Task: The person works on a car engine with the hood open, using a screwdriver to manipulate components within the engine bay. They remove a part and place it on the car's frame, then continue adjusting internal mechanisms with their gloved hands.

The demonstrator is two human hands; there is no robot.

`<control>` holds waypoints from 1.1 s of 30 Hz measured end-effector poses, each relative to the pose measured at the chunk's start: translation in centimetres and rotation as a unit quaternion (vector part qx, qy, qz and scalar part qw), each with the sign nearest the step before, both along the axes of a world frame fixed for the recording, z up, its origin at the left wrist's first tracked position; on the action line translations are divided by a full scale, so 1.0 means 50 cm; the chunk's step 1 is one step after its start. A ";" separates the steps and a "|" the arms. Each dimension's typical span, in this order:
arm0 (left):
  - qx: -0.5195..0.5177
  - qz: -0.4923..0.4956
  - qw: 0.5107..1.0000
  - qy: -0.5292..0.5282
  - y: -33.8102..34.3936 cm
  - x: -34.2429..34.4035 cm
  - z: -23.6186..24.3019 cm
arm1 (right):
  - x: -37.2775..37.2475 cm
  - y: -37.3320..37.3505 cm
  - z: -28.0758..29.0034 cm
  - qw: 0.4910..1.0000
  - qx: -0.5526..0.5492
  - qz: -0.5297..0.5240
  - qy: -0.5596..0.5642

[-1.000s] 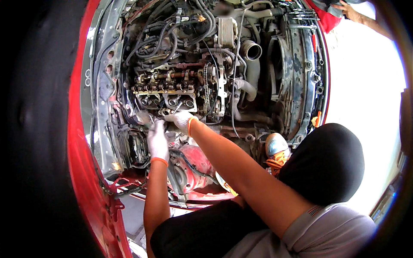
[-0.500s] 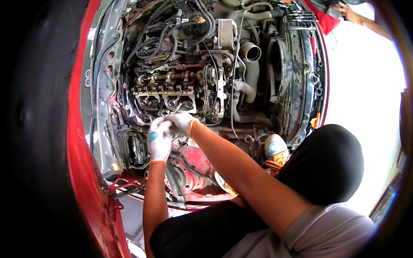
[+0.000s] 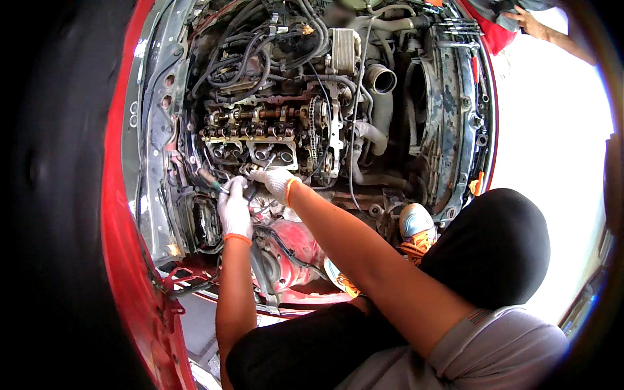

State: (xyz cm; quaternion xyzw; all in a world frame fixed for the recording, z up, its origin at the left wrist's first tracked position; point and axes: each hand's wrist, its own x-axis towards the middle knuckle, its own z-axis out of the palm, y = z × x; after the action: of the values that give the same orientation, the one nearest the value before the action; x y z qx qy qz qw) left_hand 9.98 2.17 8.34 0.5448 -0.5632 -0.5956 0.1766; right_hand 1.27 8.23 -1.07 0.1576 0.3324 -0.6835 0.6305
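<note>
Both my hands wear white knit gloves with orange cuffs and meet at the near edge of an opened engine point(image 3: 260, 133). My left hand point(image 3: 234, 211) has its fingers pinched together. Beside their tips lies a slim piece with a tan body and greenish end point(image 3: 209, 180); whether I hold it cannot be told. My right hand point(image 3: 276, 182) is curled, fingers pointing left, close to the left fingertips. A thin metal shaft point(image 3: 269, 161) shows just above its knuckles. What lies inside either grip is hidden. Past the hands are the exposed camshaft point(image 3: 260, 115) and timing chain point(image 3: 313, 133).
Black hoses point(image 3: 250, 55) cross the far side of the engine bay. An open round pipe point(image 3: 383, 81) stands right of the engine. Tools point(image 3: 458, 26) lie along the right rail. Another person's hand point(image 3: 528, 21) shows at the far right. My shoe point(image 3: 416, 224) rests inside the bay.
My left hand has turned and drawn slightly left and down, so the teal patch on its glove no longer shows. The tan-and-green piece has come into sight. My right hand has barely moved.
</note>
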 end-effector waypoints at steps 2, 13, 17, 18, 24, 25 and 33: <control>0.117 0.135 0.977 0.116 0.015 -0.022 -0.007 | -0.002 0.001 -0.005 0.997 0.015 0.006 0.075; -0.167 -0.031 0.985 -0.025 0.038 -0.063 0.006 | 0.006 0.023 0.032 0.999 0.017 0.014 0.042; -0.073 -0.020 0.997 0.028 0.033 -0.078 0.020 | -0.015 0.007 0.008 1.000 0.005 -0.008 0.014; -0.083 0.017 0.996 0.033 0.028 -0.064 0.027 | -0.008 0.006 0.047 0.999 0.010 0.003 0.036; -0.111 0.097 0.984 0.102 0.025 -0.053 0.066 | 0.017 -0.009 0.084 0.998 -0.023 -0.050 0.034; -0.098 0.094 0.987 0.082 0.032 -0.064 0.079 | 0.018 -0.018 0.065 0.997 -0.024 -0.054 0.049; -0.071 0.147 0.977 0.134 0.003 -0.066 0.040 | -0.022 -0.006 0.085 0.977 0.054 0.054 0.199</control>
State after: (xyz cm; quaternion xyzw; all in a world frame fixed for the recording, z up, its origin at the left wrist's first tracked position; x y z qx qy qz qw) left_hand 6.67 2.32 10.34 0.5228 -0.4888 -0.5896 0.3743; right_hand 0.19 7.96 3.18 0.0338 0.4953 -0.6473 0.5784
